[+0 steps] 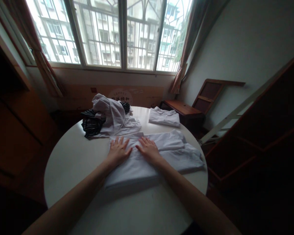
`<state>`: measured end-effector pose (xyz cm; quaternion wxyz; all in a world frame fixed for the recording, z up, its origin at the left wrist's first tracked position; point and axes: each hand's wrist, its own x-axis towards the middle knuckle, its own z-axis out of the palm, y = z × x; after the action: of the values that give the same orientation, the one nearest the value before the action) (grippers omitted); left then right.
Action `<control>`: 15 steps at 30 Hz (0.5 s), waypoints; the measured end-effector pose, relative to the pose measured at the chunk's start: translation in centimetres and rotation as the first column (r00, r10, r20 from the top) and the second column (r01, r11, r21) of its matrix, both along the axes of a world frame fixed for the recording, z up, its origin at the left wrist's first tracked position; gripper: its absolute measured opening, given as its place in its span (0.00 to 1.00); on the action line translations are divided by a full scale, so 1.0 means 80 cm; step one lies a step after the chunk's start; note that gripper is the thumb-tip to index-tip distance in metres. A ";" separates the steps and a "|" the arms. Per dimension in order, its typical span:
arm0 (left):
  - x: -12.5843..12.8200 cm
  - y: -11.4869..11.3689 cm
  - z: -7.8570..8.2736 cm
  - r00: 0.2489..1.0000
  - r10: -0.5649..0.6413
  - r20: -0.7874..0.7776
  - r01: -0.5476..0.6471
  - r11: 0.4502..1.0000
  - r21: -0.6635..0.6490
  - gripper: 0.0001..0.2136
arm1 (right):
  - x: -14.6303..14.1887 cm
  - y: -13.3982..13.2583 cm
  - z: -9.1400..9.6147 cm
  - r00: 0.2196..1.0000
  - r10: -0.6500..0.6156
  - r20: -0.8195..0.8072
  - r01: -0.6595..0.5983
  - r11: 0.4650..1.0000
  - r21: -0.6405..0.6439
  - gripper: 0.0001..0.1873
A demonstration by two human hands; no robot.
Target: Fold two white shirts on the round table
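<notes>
A white shirt (134, 169), partly folded into a long shape, lies across the round white table (71, 163). Flat on its left part rests my left hand (119, 150), fingers spread. My right hand (148, 149) presses on the cloth beside it, also open, with its fingers stretched forward. Neither hand grips the fabric. The shirt's sleeve end (191, 156) reaches toward the table's right edge. Behind it, a neatly folded white shirt (164, 117) lies at the back right. A loose heap of white clothing (111, 114) with a black striped garment (91, 125) is at the back left.
Beyond the table stand a wooden chair (183, 107) and a large cardboard box (85, 96) under the barred window (100, 36). A pale ladder-like frame (225, 125) leans at the right. Dark wooden furniture (14, 124) stands on the left.
</notes>
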<state>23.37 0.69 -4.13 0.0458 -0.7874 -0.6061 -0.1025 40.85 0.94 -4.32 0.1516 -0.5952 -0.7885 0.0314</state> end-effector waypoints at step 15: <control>-0.004 -0.004 0.001 0.999 -0.016 0.040 0.016 1.000 0.016 0.25 | 0.151 0.033 -0.011 0.945 -0.270 0.184 0.262 0.963 0.064 0.23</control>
<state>23.08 0.36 -4.06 0.0390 -0.7897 -0.5997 -0.1234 52.91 3.55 -5.17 0.0896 -0.6933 -0.7124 -0.0620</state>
